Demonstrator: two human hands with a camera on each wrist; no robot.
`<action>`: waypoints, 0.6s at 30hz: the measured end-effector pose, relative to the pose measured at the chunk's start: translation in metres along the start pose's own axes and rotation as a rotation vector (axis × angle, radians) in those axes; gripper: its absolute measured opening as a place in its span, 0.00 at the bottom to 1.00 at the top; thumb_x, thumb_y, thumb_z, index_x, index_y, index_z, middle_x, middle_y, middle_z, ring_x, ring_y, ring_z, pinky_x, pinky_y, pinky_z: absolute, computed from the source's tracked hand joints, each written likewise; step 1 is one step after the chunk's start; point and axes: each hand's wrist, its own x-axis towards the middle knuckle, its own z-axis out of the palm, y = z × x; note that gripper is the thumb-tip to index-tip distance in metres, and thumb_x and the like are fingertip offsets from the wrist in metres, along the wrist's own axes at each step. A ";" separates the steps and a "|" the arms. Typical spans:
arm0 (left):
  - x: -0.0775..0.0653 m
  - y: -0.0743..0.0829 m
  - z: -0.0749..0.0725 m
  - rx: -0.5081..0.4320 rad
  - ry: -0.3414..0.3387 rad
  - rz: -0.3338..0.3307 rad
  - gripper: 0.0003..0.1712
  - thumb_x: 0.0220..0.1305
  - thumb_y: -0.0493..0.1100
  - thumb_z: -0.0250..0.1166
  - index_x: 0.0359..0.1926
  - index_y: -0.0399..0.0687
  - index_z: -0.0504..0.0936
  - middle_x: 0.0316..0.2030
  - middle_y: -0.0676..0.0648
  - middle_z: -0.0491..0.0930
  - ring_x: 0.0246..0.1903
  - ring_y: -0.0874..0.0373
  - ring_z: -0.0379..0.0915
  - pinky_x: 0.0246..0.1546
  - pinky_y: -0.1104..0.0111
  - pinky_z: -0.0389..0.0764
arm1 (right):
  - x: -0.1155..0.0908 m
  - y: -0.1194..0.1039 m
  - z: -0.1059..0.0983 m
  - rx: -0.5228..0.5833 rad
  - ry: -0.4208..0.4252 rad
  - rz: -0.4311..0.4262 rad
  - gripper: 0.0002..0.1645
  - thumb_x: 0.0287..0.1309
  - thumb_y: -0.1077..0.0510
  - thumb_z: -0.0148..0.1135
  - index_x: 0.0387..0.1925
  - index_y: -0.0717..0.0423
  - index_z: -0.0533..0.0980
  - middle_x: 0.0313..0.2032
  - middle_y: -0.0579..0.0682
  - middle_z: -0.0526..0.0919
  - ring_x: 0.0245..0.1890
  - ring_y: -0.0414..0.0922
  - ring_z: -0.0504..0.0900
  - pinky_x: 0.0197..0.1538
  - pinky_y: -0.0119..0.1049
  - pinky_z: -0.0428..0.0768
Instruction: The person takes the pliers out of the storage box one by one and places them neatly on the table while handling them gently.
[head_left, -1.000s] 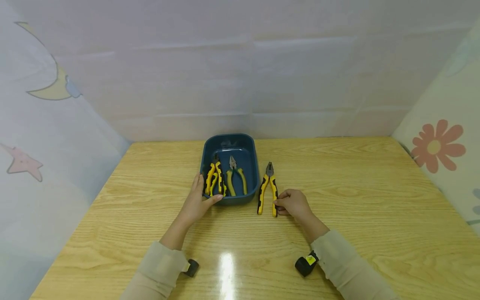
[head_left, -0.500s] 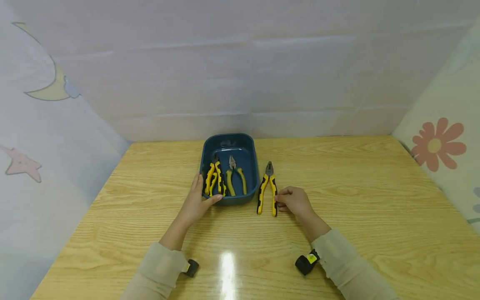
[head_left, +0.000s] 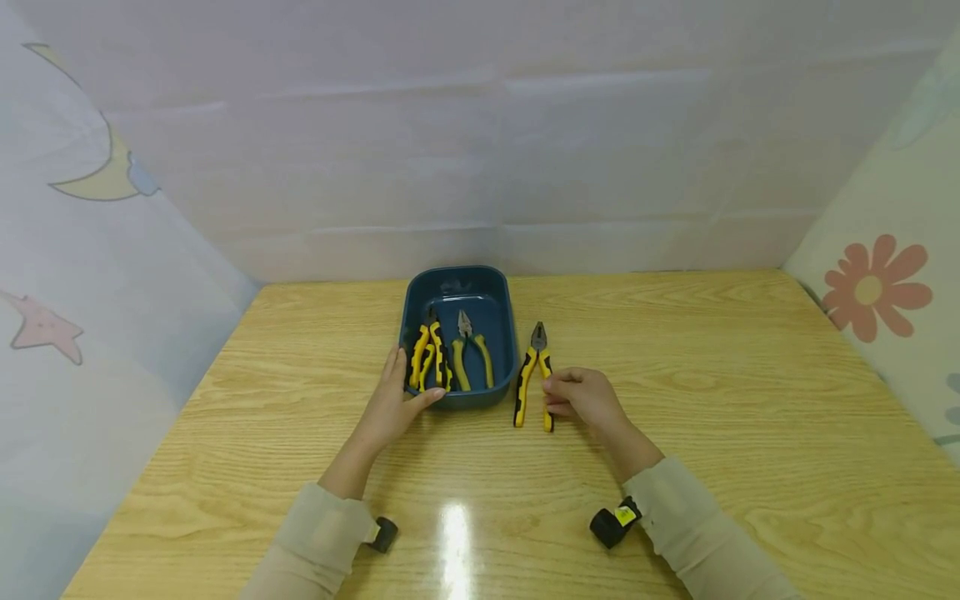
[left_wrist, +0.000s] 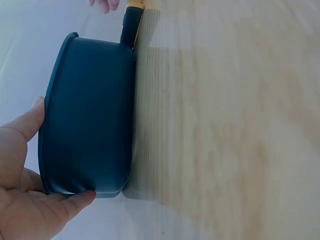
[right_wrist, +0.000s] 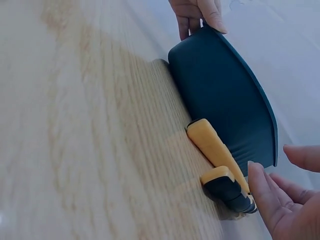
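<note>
A person's left hand (head_left: pixel 392 408) grips the near left corner of a deep, dark teal, rounded rectangular box (head_left: pixel 468 402), thumb over the near rim and fingers spread along the left wall; the box stands upright towards the far edge of a pale wood-grain table (head_left: pixel 750 375); inside it, at the left, lie overlapping yellow-and-black-handled pliers (head_left: pixel 438 350), how many is hard to tell, and beside them pliers with olive-yellow and green handles (head_left: pixel 460 362), all with their metal heads pointing away from the person; just right of the box, on the table, lies a pair of pliers with grey metal head and yellow-and-black handles spread apart (head_left: pixel 525 379); the right hand (head_left: pixel 592 404) is at its right handle, thumb and fingers apart in the right wrist view, the fingertips close by the handle, though whether they touch it I cannot tell; both forearms wear beige sleeves (head_left: pixel 693 517); a pale, creased cloth (head_left: pixel 600 167) hangs behind, and a red flower print (head_left: pixel 868 290) shows at the right
</note>
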 end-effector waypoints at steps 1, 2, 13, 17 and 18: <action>0.000 0.000 0.000 0.001 0.000 0.000 0.52 0.54 0.57 0.58 0.65 0.40 0.35 0.65 0.46 0.27 0.62 0.45 0.33 0.57 0.52 0.48 | 0.000 0.000 0.000 0.013 -0.008 -0.004 0.18 0.55 0.66 0.53 0.45 0.76 0.67 0.39 0.68 0.73 0.32 0.48 0.78 0.36 0.37 0.77; 0.000 0.000 0.000 0.002 0.000 0.000 0.52 0.54 0.57 0.58 0.65 0.40 0.35 0.65 0.46 0.27 0.62 0.46 0.32 0.57 0.52 0.48 | 0.000 -0.001 0.000 0.024 -0.015 -0.006 0.18 0.55 0.66 0.53 0.45 0.76 0.67 0.38 0.68 0.73 0.32 0.49 0.78 0.36 0.38 0.77; 0.000 0.001 -0.001 0.001 0.000 0.005 0.52 0.54 0.57 0.57 0.65 0.39 0.35 0.65 0.44 0.28 0.62 0.45 0.34 0.57 0.52 0.48 | -0.005 -0.013 0.004 0.185 -0.100 -0.012 0.22 0.57 0.66 0.50 0.49 0.80 0.62 0.37 0.65 0.74 0.33 0.47 0.79 0.41 0.39 0.75; 0.000 0.001 -0.001 0.004 0.000 0.011 0.52 0.54 0.58 0.57 0.65 0.38 0.35 0.65 0.44 0.28 0.62 0.45 0.34 0.57 0.52 0.48 | -0.005 -0.017 0.007 0.218 -0.117 -0.035 0.21 0.57 0.66 0.50 0.47 0.80 0.62 0.32 0.58 0.77 0.31 0.44 0.79 0.41 0.39 0.75; 0.000 0.002 -0.001 0.004 0.000 0.012 0.52 0.54 0.58 0.57 0.65 0.38 0.35 0.65 0.43 0.28 0.62 0.45 0.34 0.57 0.52 0.48 | -0.005 -0.018 0.007 0.229 -0.120 -0.039 0.21 0.57 0.66 0.50 0.47 0.81 0.62 0.31 0.57 0.77 0.31 0.44 0.79 0.41 0.39 0.75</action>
